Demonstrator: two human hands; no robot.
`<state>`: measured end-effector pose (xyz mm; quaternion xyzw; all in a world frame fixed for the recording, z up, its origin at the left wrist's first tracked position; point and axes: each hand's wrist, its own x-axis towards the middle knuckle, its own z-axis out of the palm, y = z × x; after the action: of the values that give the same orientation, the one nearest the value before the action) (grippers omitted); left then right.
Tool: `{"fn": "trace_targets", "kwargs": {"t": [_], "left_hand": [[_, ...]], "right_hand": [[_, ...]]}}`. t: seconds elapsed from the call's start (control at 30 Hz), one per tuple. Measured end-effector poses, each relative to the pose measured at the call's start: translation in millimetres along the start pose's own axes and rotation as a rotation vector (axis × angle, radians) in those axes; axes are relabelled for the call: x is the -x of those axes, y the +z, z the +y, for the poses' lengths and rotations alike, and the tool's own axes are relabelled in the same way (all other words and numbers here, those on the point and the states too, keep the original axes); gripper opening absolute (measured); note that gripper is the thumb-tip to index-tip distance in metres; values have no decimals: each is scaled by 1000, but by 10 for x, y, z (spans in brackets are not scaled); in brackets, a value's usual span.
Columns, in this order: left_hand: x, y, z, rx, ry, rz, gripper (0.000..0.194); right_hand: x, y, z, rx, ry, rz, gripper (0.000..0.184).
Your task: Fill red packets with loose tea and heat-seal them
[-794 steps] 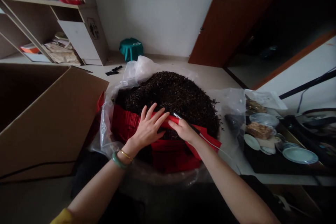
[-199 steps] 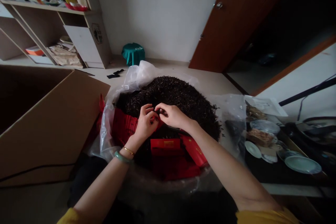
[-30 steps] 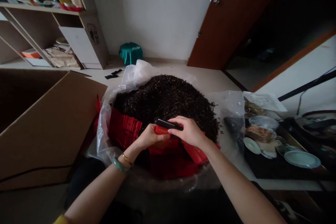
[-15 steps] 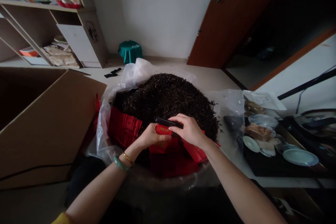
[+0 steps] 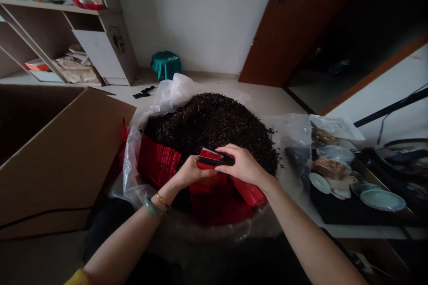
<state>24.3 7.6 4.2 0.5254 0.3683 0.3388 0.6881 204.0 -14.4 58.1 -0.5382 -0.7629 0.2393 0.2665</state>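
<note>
My left hand (image 5: 190, 173) pinches a small red tea packet (image 5: 210, 153) over the near side of a big heap of dark loose tea leaves (image 5: 220, 113). Closed around a black handheld bag sealer, my right hand (image 5: 243, 165) sets its long bar across the packet. The sealer (image 5: 206, 161) lies nearly level, and the packet's upper edge sticks up behind it. A row of red packets (image 5: 158, 160) stands on the tea at the left. More red packets (image 5: 222, 209) lie in front, below my hands, and others (image 5: 250, 192) at the right.
Clear plastic lining (image 5: 130, 160) surrounds the tea. A large cardboard box (image 5: 67, 160) stands close on the left. To the right, a dark tray (image 5: 341, 211) carries lidded tubs and dishes. Behind are a teal covered bin (image 5: 166, 66), shelves (image 5: 115, 49) and a brown door (image 5: 294, 22).
The sealer has come down from the packet's top edge to lie across its front, and the packet's upper edge now shows behind it. My hands stay almost in place.
</note>
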Motion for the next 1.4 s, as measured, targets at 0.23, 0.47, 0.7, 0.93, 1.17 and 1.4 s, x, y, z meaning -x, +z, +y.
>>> {"fn": "trace_targets", "kwargs": {"t": [0.23, 0.47, 0.7, 0.93, 1.17, 1.4], "left_hand": [[20, 32, 8, 2, -48, -41, 36], [27, 28, 29, -35, -40, -45, 35], [21, 25, 5, -53, -26, -28, 41], [12, 55, 58, 10, 105, 159, 48], [-24, -10, 35, 52, 138, 335, 33], [-29, 5, 8, 84, 133, 390, 39]], "right_hand": [[-11, 59, 3, -9, -24, 69, 22], [-11, 62, 8, 0, -43, 55, 22], [-2, 77, 7, -12, -46, 59, 21], [-78, 21, 325, -126, 90, 183, 36], [-64, 156, 977, 317, 184, 1, 34], [-94, 276, 664, 32, 71, 105, 27]]}}
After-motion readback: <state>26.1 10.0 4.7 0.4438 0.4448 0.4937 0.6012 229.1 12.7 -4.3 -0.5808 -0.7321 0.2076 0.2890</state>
